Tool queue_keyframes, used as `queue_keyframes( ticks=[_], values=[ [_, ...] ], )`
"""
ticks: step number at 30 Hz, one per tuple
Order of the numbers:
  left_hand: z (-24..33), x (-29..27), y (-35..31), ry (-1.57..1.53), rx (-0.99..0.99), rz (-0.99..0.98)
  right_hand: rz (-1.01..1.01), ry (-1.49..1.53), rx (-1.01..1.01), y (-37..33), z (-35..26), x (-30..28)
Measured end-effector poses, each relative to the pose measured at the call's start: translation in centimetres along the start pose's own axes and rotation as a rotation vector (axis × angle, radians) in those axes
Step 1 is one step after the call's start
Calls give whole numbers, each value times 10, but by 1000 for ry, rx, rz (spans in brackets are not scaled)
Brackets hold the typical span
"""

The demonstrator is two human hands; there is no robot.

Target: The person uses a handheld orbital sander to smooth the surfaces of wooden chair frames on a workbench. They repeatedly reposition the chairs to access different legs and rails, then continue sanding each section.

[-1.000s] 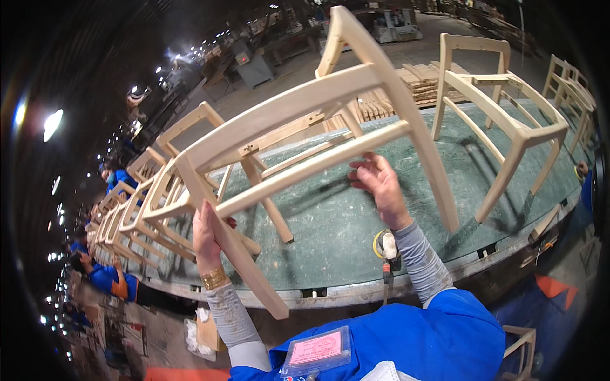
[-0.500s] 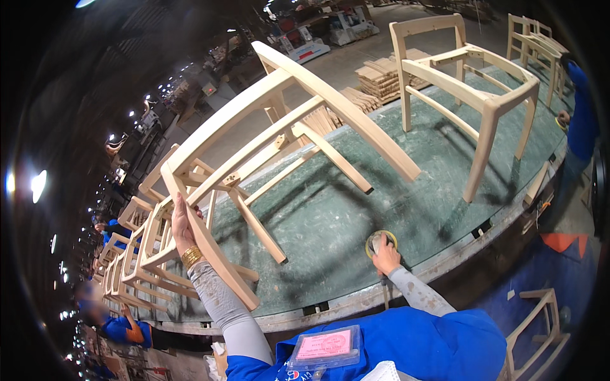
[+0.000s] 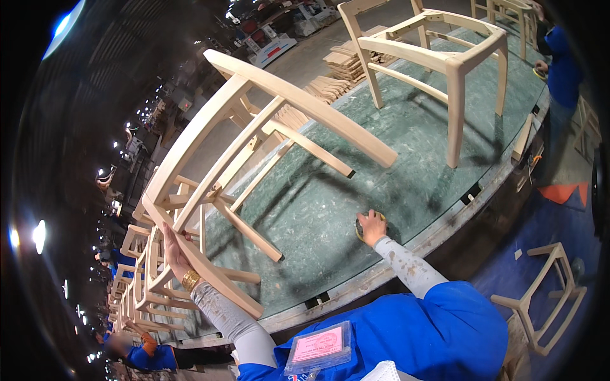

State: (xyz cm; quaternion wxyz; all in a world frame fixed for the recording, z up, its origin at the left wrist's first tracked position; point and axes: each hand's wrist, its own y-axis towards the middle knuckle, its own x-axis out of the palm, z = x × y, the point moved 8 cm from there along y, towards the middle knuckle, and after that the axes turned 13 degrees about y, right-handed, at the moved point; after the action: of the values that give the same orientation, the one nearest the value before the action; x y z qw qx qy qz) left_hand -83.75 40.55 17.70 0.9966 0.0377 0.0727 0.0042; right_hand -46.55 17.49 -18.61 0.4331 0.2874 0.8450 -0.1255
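Note:
A pale wooden chair frame [image 3: 260, 117] lies tilted on the green table [image 3: 318, 216], its legs pointing toward me and to the right. My left hand [image 3: 176, 254], with a gold bracelet at the wrist, is closed round its near back post, just below the corner joint. To the right of that frame, my right hand [image 3: 373, 227] grips a round palm sander [image 3: 359, 230] with a yellow rim. The sander is tipped on edge over the table, apart from the chair frame; my fingers partly cover it. I cannot tell whether it touches the tabletop.
Another chair frame [image 3: 438, 60] stands upright at the right. More frames [image 3: 149, 279] line the table's left end. Wood pieces [image 3: 346, 66] are stacked beyond the table. Co-workers [image 3: 562, 66] [image 3: 149, 355] stand at both ends. A chair frame [image 3: 540, 298] rests on the floor at lower right.
My right hand has turned the sander from face-on to edge-on and moved slightly up and left. The whole view has shifted; my left hand keeps its hold on the chair frame.

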Motion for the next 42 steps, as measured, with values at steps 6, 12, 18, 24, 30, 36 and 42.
queue_keyframes(
  ticks=[6,12,18,24,30,36,42],
  values=[
    [5,6,-5,-17,0,1,-112,249,-109,5,12,-14],
    [0,-7,-13,14,28,53,-283,366,-66,-34,10,-60],
    [5,-3,-23,23,21,88,-28,538,-370,-58,-44,-226],
    [13,5,-25,7,102,45,193,18,-826,-52,-125,-316],
    [7,0,-19,28,194,-66,20,-755,-972,-15,-215,-263],
    [6,11,-21,-54,278,-163,-79,-1423,-782,24,-192,-226],
    [6,14,-23,-130,294,-166,-282,-1180,-751,-5,-154,-216]
  ],
)
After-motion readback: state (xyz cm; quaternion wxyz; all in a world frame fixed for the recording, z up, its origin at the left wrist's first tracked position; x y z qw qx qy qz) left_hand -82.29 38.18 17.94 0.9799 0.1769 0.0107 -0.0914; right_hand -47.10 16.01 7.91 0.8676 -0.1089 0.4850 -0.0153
